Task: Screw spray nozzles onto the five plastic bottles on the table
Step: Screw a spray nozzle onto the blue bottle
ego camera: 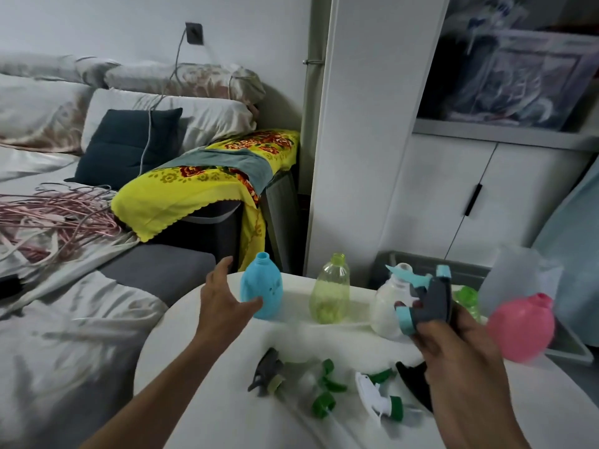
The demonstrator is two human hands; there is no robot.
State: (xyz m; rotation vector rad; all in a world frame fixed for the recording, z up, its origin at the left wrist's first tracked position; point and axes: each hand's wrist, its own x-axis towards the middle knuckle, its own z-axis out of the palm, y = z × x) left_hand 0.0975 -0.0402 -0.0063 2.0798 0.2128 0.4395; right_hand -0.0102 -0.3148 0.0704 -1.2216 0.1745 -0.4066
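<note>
Blue bottle (262,288) just beside spread L hand (223,301); R hand (453,335) grips grey nozzle (428,301).

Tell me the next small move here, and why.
Probably close the left hand around the blue bottle: that hand is open right beside it, the bottle's neck is bare, and the right hand already holds a grey and blue nozzle.

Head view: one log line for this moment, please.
left hand: open, reaching for blue bottle | right hand: holding grey-blue nozzle | bottles: uncapped | spare nozzles: on table
</note>
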